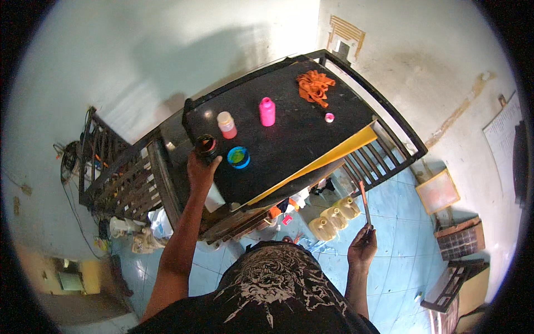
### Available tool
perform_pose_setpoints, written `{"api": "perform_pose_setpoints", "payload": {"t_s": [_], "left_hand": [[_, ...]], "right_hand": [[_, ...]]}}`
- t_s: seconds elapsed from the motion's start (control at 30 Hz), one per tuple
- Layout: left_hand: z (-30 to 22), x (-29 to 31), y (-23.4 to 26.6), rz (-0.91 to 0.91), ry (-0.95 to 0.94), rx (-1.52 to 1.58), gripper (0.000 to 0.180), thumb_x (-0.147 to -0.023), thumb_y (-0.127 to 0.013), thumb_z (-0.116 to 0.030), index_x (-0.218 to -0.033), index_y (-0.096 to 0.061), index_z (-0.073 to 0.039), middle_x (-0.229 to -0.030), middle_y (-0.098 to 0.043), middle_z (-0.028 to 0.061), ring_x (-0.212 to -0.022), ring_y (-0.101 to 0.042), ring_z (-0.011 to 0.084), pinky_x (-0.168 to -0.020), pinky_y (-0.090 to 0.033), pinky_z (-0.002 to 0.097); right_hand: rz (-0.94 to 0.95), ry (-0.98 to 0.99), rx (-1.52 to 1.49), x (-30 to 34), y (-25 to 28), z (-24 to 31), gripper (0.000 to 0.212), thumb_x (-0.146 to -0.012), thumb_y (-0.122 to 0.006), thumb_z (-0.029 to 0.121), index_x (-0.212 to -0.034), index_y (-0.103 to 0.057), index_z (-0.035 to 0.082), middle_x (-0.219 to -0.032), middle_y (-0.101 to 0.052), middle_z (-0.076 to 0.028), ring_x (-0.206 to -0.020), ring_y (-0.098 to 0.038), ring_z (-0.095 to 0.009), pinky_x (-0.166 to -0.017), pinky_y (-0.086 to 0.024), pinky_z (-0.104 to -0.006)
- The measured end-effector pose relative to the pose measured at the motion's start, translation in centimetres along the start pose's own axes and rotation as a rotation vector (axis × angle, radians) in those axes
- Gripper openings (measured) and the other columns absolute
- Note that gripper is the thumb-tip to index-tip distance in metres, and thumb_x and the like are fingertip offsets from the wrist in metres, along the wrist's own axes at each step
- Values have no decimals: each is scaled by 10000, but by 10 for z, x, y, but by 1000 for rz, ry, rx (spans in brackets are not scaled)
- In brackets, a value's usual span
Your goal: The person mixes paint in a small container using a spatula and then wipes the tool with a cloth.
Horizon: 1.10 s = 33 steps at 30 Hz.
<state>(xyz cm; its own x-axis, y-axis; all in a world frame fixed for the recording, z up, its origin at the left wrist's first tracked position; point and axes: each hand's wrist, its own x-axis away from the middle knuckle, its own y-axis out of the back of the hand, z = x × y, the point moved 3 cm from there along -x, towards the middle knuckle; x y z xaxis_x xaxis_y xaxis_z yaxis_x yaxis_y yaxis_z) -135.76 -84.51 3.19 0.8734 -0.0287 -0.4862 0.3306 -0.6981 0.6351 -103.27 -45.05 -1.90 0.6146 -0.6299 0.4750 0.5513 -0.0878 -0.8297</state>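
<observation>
My left hand (203, 170) grips a small dark, open-topped jar (207, 144) with something reddish inside, over the left part of the black tabletop (261, 172). Just right of it is a round blue container (238, 157) with green material in it. Off to the right, over the floor, my right hand (363, 246) is closed around a thin stick-like tool (364, 201) with an orange-red upper end, held upright. Behind the blue container stand a bottle of pinkish-red liquid (227, 126) and an uncapped bright pink bottle (267, 112).
An orange cloth (315, 87) and a small pink-and-white cap (329, 117) lie at the table's far right. A yellow strip (314, 167) edges the near side. Several yellowish jugs (335, 219) stand on the blue tiled floor (400, 211). A framed panel (438, 192) leans at right.
</observation>
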Motion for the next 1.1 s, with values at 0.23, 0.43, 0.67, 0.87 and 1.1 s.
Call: {"api": "perform_pose_setpoints", "payload": {"t_s": [0.23,0.43,0.67,0.87,1.1], "left_hand": [[-7,25,18,-190,57,113,690,-726,-788,-183,-1309,-460,-13,-1212,-556,176,-1167,-514,330,-1015,-388,422],[-207,-1,3,69,-404,14,578,-800,-716,-119,-1306,-466,4,-1285,-515,186,-1238,-471,317,-1038,-372,433],[-230,-203,-261,208,-292,24,720,-837,-672,-355,-1414,-340,-80,-1318,-472,261,-1237,-462,392,-1021,-391,474],[-186,-240,-360,624,-360,-12,500,-742,-730,-298,-1185,-612,-101,-1108,-645,184,-1055,-608,356,-912,-473,454],[-205,-254,-294,521,119,939,433,-941,-544,-334,-1315,-500,-121,-1151,-615,25,-963,-629,176,-772,-520,316]], "right_hand": [[-38,-9,-67,-12,-11,12,174,-977,-493,167,-1032,-557,14,-965,-638,-95,-827,-640,-147,-755,-573,-221],[-73,38,-85,-41,2,36,200,-978,-492,173,-997,-603,8,-925,-666,-113,-844,-659,-164,-760,-583,-245],[-117,206,2,-45,-4,63,192,-984,-488,200,-1038,-570,36,-910,-637,-69,-812,-620,-119,-693,-538,-215],[-240,432,-41,-6,37,98,193,-977,-507,224,-1026,-591,58,-894,-654,-54,-788,-624,-113,-672,-540,-216],[-78,389,-89,-19,-7,107,194,-911,-626,233,-1051,-619,99,-892,-644,-29,-811,-610,-136,-711,-509,-245]]}}
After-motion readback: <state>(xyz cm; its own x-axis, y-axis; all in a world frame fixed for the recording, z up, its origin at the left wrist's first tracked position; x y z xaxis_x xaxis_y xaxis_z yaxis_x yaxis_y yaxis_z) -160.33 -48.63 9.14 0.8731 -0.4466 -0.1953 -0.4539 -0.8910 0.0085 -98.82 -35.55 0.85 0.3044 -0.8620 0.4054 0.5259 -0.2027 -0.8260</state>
